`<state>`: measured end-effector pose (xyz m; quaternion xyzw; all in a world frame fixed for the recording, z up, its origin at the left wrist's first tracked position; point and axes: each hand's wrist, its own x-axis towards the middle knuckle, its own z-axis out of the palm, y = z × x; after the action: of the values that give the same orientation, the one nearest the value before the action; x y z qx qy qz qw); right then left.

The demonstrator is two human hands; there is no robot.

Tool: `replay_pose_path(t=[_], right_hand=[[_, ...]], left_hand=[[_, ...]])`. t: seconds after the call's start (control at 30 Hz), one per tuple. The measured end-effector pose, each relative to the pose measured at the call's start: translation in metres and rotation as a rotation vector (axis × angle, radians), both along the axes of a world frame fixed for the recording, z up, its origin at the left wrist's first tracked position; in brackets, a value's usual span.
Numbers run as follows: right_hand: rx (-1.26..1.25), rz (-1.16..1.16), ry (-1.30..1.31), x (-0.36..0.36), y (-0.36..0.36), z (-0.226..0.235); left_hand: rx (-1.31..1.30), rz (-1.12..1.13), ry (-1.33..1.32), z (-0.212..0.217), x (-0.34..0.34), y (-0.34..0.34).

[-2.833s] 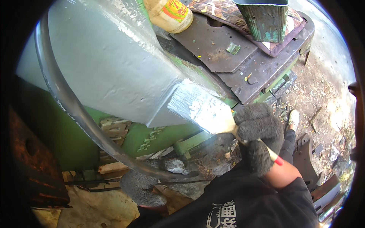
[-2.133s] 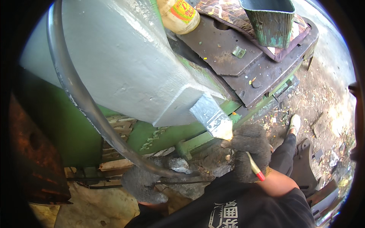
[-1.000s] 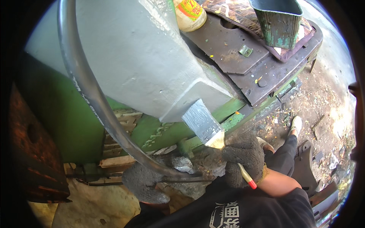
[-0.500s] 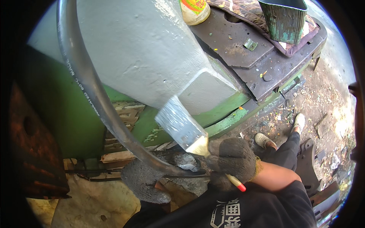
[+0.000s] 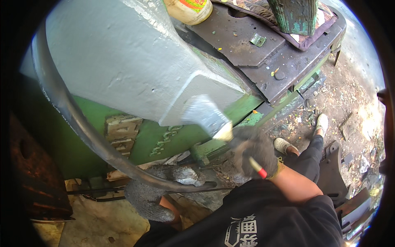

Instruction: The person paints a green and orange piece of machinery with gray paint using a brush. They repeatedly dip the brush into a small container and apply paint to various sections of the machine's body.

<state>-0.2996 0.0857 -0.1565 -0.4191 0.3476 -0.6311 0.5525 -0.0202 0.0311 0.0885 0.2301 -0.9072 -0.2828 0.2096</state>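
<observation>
My right hand (image 5: pixel 257 152), in a dark, stained knit glove, grips a paintbrush (image 5: pixel 222 131). Its red-tipped handle end sticks out toward me. The wide bristles, coated grey and blurred by motion, lie over the lower corner of a grey-painted metal body (image 5: pixel 127 61); whether they touch it I cannot tell. In a grey glove, my left hand (image 5: pixel 144 197) closes around the lower end of a thick black hose (image 5: pixel 84 129), which arches up along the left. Green metal with raised lettering (image 5: pixel 164 138) shows below the grey paint.
A dark metal deck (image 5: pixel 242 45) at the upper right carries a white plastic bottle (image 5: pixel 187 10), a padded cloth (image 5: pixel 251 9) and a green-streaked container (image 5: pixel 294 16). A rusty metal piece (image 5: pixel 35 173) stands at left. Another person's legs and light shoes (image 5: pixel 284 145) show on the littered ground.
The brush has moved up and right across the grey corner, and my right hand has turned with it. The view has shifted slightly. My left hand still holds the hose.
</observation>
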Motion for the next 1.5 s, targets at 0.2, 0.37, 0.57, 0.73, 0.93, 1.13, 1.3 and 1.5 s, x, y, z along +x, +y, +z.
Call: replay_pose_path(t=[0.2,0.37,0.57,0.73,0.93,1.13,1.3,1.5], right_hand=[[-0.238,-0.448,0.527,-0.016,0.018,-0.022],[-0.392,-0.456,0.454,-0.017,0.004,0.033],[-0.720,-0.458,0.224,-0.024,-0.013,0.116],[-0.044,0.329,-0.683,-0.031,0.003,0.108],[-0.071,0.188,-0.229,-0.027,0.008,0.057],[-0.025,-0.048,-0.095,-0.018,-0.003,0.008],[-0.141,-0.428,0.574,-0.025,0.020,-0.009],[-0.380,-0.578,0.407,-0.033,-0.003,0.037]], left_hand=[[0.419,-0.110,-0.103,0.014,-0.035,-0.015],[1.014,-0.314,-0.429,0.021,-0.077,-0.038],[0.818,-0.235,-0.482,0.024,-0.083,-0.036],[0.315,-0.075,-0.051,-0.005,-0.039,-0.006],[-0.061,-0.031,-0.026,-0.013,-0.001,-0.002],[-0.184,-0.033,-0.054,-0.012,0.007,0.004],[-0.246,-0.034,-0.068,-0.017,0.008,-0.001],[-0.287,-0.060,-0.083,-0.019,0.007,-0.005]])
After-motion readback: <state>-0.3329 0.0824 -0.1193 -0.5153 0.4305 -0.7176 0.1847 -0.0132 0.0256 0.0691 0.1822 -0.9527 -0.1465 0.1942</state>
